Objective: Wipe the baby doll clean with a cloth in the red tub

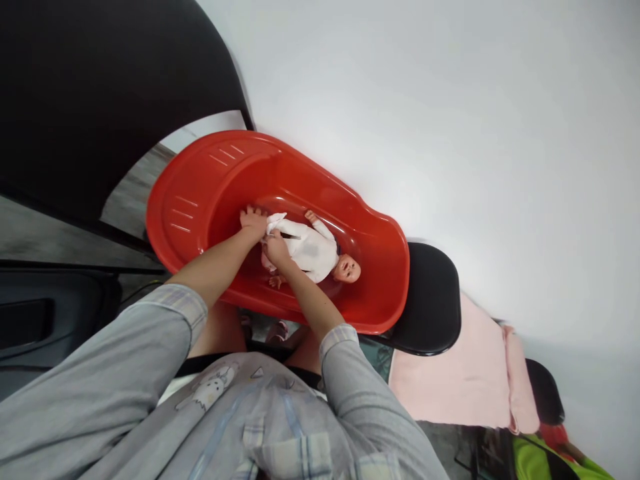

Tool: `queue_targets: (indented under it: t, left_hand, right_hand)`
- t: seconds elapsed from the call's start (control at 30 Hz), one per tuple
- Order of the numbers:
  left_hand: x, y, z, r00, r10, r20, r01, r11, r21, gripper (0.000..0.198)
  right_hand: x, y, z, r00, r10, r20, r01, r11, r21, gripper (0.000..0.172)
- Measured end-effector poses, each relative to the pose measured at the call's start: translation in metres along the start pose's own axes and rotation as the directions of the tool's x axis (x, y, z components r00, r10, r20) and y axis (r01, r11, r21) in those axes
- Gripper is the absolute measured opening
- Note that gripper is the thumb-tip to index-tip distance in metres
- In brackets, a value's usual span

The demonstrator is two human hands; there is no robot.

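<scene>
A baby doll (347, 268) lies on its back in a red baby bathtub (385, 247), its head toward the right. It wears a white garment (315, 250) with a greyish patch on the front. One doll hand shows at each side of the body. My right hand (277, 250) is closed on the garment at the doll's lower body. Just left of it, my left hand (253, 219) rests beside the garment's leg end, fingers apart. The doll's legs are partly hidden by my hands.
The tub stands over a black chair seat (433, 300) against a white wall (450, 120). A large black chair back (110, 80) is at upper left. At right, pink cloth (455, 373) covers another surface, near a bright green garment (535, 460).
</scene>
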State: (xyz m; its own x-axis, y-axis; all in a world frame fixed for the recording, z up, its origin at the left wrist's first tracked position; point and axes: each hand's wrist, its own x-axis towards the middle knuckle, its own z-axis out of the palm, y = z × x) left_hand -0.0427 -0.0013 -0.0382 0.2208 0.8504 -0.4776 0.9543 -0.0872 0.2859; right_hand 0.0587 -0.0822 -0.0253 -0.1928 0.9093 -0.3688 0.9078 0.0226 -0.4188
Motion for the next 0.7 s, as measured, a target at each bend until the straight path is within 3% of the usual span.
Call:
queue_targets:
  t: [0.1,0.2,0.33,0.47,0.57,0.63,0.7]
  left_hand:
    - [-0.003,0.000,-0.002,1.000,-0.011,0.005,0.011,1.000,0.004,0.069]
    - [-0.002,-0.001,-0.001,1.000,-0.007,-0.004,0.007,1.000,0.001,0.066]
    - [0.001,-0.004,0.003,1.000,-0.001,-0.013,0.000,1.000,-0.024,0.070]
    - [0.003,-0.007,0.004,0.999,0.007,-0.033,-0.009,0.999,-0.048,0.069]
    - [0.003,-0.010,0.002,1.000,0.014,-0.025,-0.014,1.000,-0.016,0.066]
    - [0.003,-0.011,-0.001,1.000,0.015,-0.012,-0.015,0.999,0.030,0.067]
    - [0.000,-0.010,-0.003,0.999,0.034,0.019,-0.036,0.995,0.093,0.080]
  right_hand:
    - [-0.011,0.006,-0.011,0.992,-0.088,0.093,0.086,0.996,0.024,0.022]
    - [-0.039,0.025,-0.023,0.958,-0.202,0.201,0.186,0.978,0.097,0.027]
    - [-0.096,0.063,-0.033,0.948,-0.186,0.257,0.126,0.965,0.231,0.031]
    - [-0.152,0.104,-0.039,0.944,0.045,0.328,-0.143,0.949,0.282,0.027]
    - [-0.176,0.129,-0.042,0.881,0.254,0.400,-0.369,0.897,0.243,0.021]
    - [-0.182,0.140,-0.046,0.862,0.351,0.365,-0.453,0.856,0.248,0.011]
    - [-0.182,0.144,-0.051,0.880,0.410,0.242,-0.470,0.830,0.301,0.006]
